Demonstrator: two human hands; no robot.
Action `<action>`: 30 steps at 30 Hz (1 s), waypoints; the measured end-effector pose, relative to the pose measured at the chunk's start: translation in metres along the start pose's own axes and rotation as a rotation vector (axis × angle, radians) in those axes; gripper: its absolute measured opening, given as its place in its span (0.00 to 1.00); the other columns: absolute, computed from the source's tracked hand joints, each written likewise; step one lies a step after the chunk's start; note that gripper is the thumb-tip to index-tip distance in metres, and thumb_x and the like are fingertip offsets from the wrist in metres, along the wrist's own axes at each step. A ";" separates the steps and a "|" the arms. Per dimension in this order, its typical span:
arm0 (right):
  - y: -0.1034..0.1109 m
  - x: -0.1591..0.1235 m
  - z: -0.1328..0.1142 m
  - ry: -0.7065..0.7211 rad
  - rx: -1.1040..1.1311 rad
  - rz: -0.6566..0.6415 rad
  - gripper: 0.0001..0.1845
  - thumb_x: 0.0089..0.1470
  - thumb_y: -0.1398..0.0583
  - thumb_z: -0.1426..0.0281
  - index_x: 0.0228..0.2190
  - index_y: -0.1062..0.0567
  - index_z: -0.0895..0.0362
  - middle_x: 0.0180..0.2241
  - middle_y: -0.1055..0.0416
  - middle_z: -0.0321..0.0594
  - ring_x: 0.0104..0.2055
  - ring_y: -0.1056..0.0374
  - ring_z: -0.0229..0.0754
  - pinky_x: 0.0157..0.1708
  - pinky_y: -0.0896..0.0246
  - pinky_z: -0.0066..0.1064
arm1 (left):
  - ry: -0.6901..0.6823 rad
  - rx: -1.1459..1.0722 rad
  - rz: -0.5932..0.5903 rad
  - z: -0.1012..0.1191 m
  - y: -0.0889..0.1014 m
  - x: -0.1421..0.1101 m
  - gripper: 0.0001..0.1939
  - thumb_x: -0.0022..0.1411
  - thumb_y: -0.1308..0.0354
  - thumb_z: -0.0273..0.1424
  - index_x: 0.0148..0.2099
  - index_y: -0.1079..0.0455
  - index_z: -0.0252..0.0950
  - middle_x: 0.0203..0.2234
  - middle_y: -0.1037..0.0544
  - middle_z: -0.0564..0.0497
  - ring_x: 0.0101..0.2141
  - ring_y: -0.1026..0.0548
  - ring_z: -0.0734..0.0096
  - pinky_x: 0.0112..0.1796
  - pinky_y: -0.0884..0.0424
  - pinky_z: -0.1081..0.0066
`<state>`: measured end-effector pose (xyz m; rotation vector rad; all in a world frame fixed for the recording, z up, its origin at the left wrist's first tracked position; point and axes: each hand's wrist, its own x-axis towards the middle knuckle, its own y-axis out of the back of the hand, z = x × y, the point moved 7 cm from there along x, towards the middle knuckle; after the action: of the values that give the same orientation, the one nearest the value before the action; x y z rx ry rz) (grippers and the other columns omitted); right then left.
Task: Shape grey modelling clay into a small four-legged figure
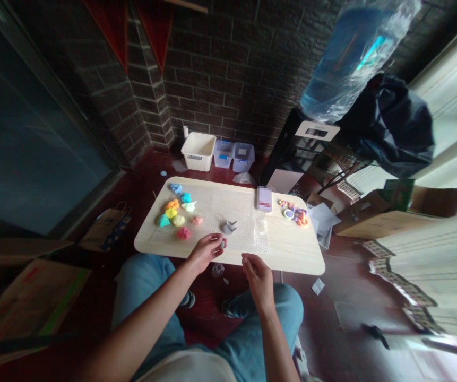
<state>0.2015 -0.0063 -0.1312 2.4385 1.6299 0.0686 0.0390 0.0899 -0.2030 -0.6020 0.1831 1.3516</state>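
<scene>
My left hand point(207, 251) is closed, with a small grey lump of modelling clay point(223, 244) at its fingertips, above the front edge of the low table point(292, 254). Just beyond it, on clear bubble wrap point(212, 204), lies a larger grey clay piece point(228, 227) with thin pointed strips sticking out to the right. To the right, my right hand point(258, 273) hovers near the table edge, thumb and fingers curled together; whatever they may pinch is too small to make out. Several coloured clay lumps point(171, 213) sit on the left side of the table.
Orange and purple clay pieces point(301, 217) and a pale card-like item point(264, 199) lie on the table's right part. Behind stand a white bin point(198, 152), two clear bins and a water dispenser point(284, 154). Cardboard boxes point(391, 209) flank the table.
</scene>
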 end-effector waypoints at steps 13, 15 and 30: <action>-0.061 -0.030 -0.060 0.236 -0.140 -0.121 0.09 0.58 0.42 0.66 0.39 0.24 0.55 0.35 0.24 0.41 0.34 0.28 0.42 0.37 0.32 0.34 | 0.044 -0.538 -0.177 0.044 -0.034 -0.082 0.16 0.64 0.43 0.42 0.46 0.27 0.36 0.45 0.20 0.44 0.48 0.24 0.67 0.48 0.29 0.69; -0.064 -0.035 -0.074 0.341 -0.214 -0.181 0.09 0.58 0.41 0.67 0.39 0.23 0.54 0.38 0.25 0.43 0.39 0.29 0.44 0.41 0.33 0.37 | 0.093 -0.598 -0.248 0.049 -0.038 -0.085 0.19 0.67 0.49 0.43 0.47 0.26 0.34 0.47 0.21 0.43 0.51 0.25 0.65 0.53 0.32 0.67; -0.090 -0.027 -0.135 0.594 -0.471 -0.099 0.31 0.67 0.62 0.59 0.68 0.65 0.47 0.71 0.77 0.42 0.72 0.83 0.53 0.63 0.76 0.66 | -0.140 -0.857 -0.475 0.099 -0.078 -0.128 0.30 0.68 0.62 0.53 0.66 0.41 0.50 0.67 0.43 0.55 0.68 0.50 0.60 0.65 0.55 0.55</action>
<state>0.0882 0.0216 -0.0152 2.0653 1.6796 1.1155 0.0623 0.0233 -0.0378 -1.1690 -0.6541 0.9574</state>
